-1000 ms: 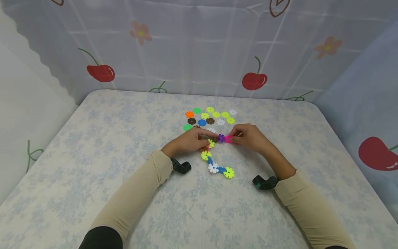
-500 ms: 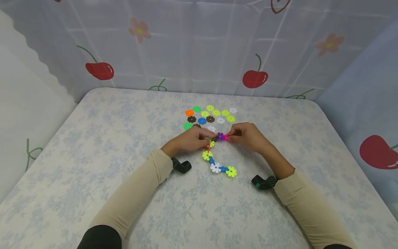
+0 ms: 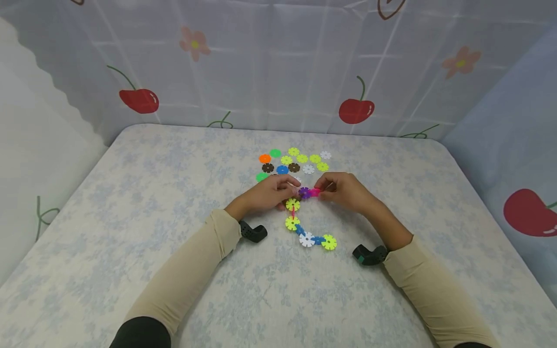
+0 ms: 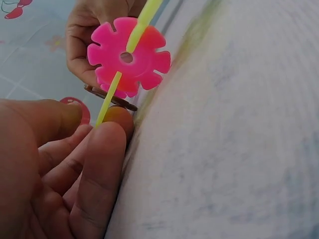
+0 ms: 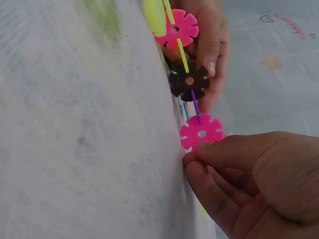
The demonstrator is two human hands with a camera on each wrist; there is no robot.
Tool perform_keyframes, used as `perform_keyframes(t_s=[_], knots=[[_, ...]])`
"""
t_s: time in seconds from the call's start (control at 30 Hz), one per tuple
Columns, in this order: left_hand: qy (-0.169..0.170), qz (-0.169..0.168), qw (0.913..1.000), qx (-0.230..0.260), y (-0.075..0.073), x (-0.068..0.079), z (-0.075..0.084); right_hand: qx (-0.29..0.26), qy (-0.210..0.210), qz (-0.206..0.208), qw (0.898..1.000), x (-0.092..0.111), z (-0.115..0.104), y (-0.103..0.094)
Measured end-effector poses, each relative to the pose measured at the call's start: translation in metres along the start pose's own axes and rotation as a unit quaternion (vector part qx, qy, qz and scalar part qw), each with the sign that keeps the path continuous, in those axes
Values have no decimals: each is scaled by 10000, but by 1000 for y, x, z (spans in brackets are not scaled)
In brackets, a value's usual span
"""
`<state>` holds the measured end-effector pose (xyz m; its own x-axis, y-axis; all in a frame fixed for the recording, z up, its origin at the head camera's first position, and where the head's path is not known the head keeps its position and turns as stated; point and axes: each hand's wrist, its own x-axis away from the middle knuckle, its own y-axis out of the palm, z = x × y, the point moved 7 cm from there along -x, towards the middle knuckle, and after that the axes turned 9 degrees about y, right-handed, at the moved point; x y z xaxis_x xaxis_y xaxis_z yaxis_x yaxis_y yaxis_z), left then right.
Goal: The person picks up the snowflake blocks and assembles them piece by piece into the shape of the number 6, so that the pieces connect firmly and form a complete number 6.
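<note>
Notched plastic snowflake discs are slotted together into a bent chain (image 3: 306, 239) between and below my hands. My right hand (image 3: 345, 189) pinches the pink disc (image 5: 202, 130) at one end, between thumb and fingers. A purple disc (image 3: 304, 193) joins that pink one to a brown disc (image 5: 185, 83). Around the brown disc, my left hand (image 3: 273, 191) grips the chain, its fingers hiding part of it in the head view. From there a yellow disc (image 3: 293, 205), another pink disc (image 4: 149, 55), then yellow, blue and white discs run toward the near side.
Several loose discs lie behind the hands, among them an orange disc (image 3: 265, 158), a blue disc (image 3: 282, 169) and white discs (image 3: 325, 155). They rest on a pale floral tablecloth (image 3: 278, 299). A printed curtain (image 3: 278, 67) hangs behind the table.
The chain's near end has swung a little to the right. The purple disc and right hand have shifted slightly left, closer to the left hand, whose fingers have changed their hold.
</note>
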<state>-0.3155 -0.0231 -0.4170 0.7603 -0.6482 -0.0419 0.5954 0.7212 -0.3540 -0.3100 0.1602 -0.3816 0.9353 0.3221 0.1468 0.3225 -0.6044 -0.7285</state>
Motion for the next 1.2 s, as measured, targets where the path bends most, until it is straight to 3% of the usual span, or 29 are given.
perform_keyframes(t_s=[0.17, 0.3, 0.43, 0.63, 0.73, 0.97, 1.2], knots=[[-55, -25, 9998, -198, -1, -1, 0, 314, 27, 109, 9994, 0, 8, -9], [82, -39, 9992, -402, -1, -1, 1, 876, 96, 294, 9957, -2, 19, -13], [253, -29, 9978, -618, -2, -1, 3, 1457, 264, 229, 9887, -5, 28, -11], [382, -6, 9971, -658, -2, -1, 4, 1803, 393, 116, 9828, -7, 33, -9], [395, -12, 9972, -635, -2, -2, 4, 1789, 441, 163, 9827, -9, 33, -10], [349, 16, 9976, -598, -1, -1, 4, 899, 554, 696, 9920, -8, 33, -21], [387, 116, 9947, -944, -4, -2, 2, 987, 693, 638, 9906, -10, 37, -22]])
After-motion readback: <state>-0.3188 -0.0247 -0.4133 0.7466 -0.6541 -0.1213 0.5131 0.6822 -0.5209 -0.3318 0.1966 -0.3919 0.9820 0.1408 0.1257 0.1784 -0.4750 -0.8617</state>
